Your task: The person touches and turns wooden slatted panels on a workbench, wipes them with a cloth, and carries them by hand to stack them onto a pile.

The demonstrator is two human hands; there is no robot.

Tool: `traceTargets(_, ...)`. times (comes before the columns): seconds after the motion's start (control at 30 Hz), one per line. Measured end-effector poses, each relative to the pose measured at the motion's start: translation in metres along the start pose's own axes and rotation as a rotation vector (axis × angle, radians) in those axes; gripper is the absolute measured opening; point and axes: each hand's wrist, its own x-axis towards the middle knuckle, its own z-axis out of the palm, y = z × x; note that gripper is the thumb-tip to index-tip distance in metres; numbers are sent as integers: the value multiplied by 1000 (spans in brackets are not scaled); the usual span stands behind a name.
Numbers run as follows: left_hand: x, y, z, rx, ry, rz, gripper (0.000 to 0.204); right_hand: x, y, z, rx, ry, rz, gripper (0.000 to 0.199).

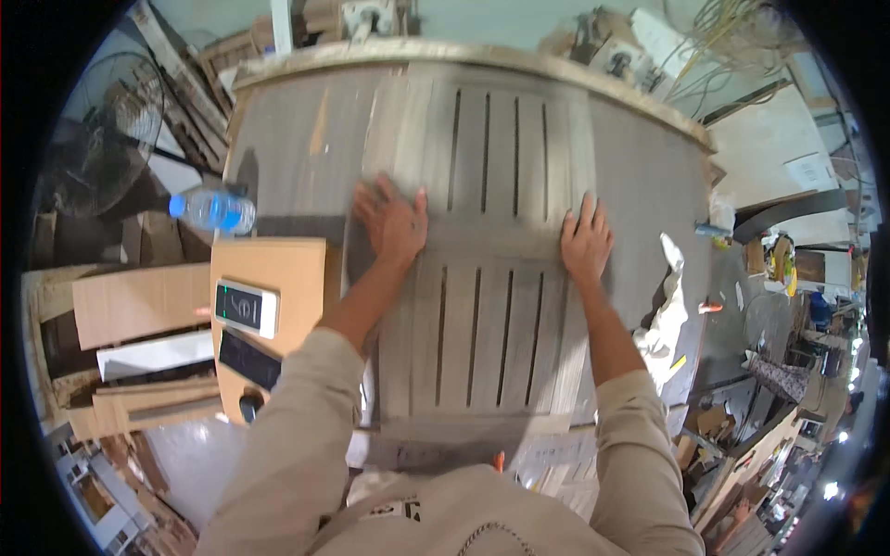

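A long grey-brown wooden panel (464, 239) lies flat on the workbench in front of me, with two sets of dark lengthwise slots. My left hand (394, 221) rests at the panel's left edge, fingers spread and slightly blurred. On its right edge lies my right hand (587, 243), palm down with the fingers stretched out. Neither hand grips anything. A crumpled white cloth (666, 320) sits on the bench to the right of my right forearm.
Left of the panel, a plastic water bottle (218, 211) lies on its side. Below it, a cardboard sheet (301, 264) holds a white-framed device (247, 309) and a dark phone (248, 360). A fan (102, 139) stands far left. Boards (148, 296) are stacked nearby.
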Motion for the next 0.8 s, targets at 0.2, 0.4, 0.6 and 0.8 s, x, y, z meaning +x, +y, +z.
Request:
traceTargets(0.2,9,-2,8,-59,107,43,78,9,0,-2,-23,-32,0,55)
traceTargets(0.4,7,-10,18,-5,174,114,79,6,2,9,-5,-64,29,55)
traceTargets(0.6,18,-8,7,-101,162,150,84,14,-2,-1,-10,-23,22,55)
traceTargets(0.8,4,-1,0,-48,-43,-10,81,5,-5,-3,-43,-54,37,53)
